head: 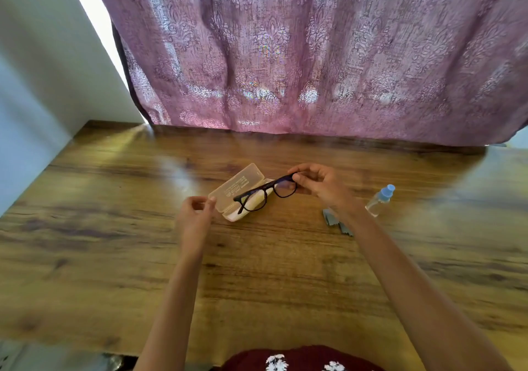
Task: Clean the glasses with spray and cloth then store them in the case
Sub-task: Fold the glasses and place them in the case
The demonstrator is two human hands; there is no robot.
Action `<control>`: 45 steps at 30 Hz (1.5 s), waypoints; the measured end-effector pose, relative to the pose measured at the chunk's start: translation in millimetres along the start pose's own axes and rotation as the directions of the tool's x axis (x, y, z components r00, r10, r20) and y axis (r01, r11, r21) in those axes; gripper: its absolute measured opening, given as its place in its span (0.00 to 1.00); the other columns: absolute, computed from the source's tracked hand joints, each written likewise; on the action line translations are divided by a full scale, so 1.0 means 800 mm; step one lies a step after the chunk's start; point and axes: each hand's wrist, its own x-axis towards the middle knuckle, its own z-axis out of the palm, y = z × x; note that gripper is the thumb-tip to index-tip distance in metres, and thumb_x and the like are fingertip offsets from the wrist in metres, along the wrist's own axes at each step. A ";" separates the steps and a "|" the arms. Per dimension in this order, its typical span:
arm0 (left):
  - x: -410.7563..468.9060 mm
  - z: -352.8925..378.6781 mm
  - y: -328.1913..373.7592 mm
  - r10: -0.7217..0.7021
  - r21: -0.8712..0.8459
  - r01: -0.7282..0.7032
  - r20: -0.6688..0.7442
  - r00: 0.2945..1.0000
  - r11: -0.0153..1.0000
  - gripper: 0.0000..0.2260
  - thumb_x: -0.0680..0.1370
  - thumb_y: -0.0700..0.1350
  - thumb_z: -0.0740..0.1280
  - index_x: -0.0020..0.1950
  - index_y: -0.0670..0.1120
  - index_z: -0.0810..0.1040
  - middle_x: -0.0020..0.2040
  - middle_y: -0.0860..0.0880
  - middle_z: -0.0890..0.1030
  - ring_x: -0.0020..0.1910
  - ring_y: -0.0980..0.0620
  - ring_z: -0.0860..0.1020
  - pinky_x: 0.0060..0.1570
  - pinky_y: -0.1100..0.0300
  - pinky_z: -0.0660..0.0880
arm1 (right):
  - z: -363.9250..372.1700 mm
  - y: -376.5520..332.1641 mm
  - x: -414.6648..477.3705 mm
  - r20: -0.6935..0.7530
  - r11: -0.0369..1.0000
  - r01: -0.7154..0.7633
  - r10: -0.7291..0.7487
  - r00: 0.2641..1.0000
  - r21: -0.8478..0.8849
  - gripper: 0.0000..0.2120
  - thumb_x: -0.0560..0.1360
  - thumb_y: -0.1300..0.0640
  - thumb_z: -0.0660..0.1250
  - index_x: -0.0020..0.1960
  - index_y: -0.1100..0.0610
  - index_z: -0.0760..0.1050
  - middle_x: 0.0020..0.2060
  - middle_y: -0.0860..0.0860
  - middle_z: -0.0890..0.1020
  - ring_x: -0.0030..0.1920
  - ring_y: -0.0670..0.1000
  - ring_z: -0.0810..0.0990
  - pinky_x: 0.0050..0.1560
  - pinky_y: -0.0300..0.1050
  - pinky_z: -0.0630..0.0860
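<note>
Dark-framed glasses hang just above the open translucent case at the middle of the wooden table. My right hand pinches their right end. My left hand is at the case's left end, thumb and fingers touching its lid edge. A small clear spray bottle with a blue cap lies on its side to the right. A grey-blue cloth lies beneath my right wrist, partly hidden.
The wooden table reaches a white wall on the left and a purple patterned curtain at the back. A dark red garment with white flowers shows at the bottom edge.
</note>
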 end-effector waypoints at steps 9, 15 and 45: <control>0.038 0.021 -0.010 0.022 0.195 -0.005 -0.087 0.996 0.981 0.10 0.79 0.49 0.64 0.56 0.47 0.80 0.46 0.49 0.84 0.44 0.49 0.81 0.49 0.46 0.79 | -0.012 0.002 -0.001 -0.076 0.999 -0.045 0.047 0.996 0.024 0.07 0.76 0.67 0.66 0.47 0.57 0.80 0.42 0.55 0.84 0.41 0.49 0.83 0.44 0.40 0.82; 0.036 0.036 0.004 0.175 0.267 -0.154 -0.055 0.983 0.951 0.10 0.79 0.48 0.64 0.55 0.46 0.82 0.44 0.47 0.85 0.42 0.49 0.82 0.46 0.49 0.80 | -0.018 0.008 -0.004 -0.133 0.994 -0.103 0.097 0.986 -0.040 0.06 0.75 0.64 0.69 0.47 0.55 0.81 0.42 0.53 0.84 0.43 0.48 0.82 0.44 0.40 0.80; 0.007 0.046 -0.007 0.225 0.109 -0.310 0.471 0.853 0.944 0.35 0.72 0.44 0.74 0.75 0.50 0.61 0.65 0.48 0.74 0.62 0.52 0.74 0.59 0.57 0.74 | 0.003 0.061 -0.026 -0.219 0.951 -0.220 0.172 0.961 -0.219 0.04 0.72 0.59 0.74 0.46 0.54 0.81 0.40 0.52 0.83 0.42 0.50 0.81 0.50 0.48 0.80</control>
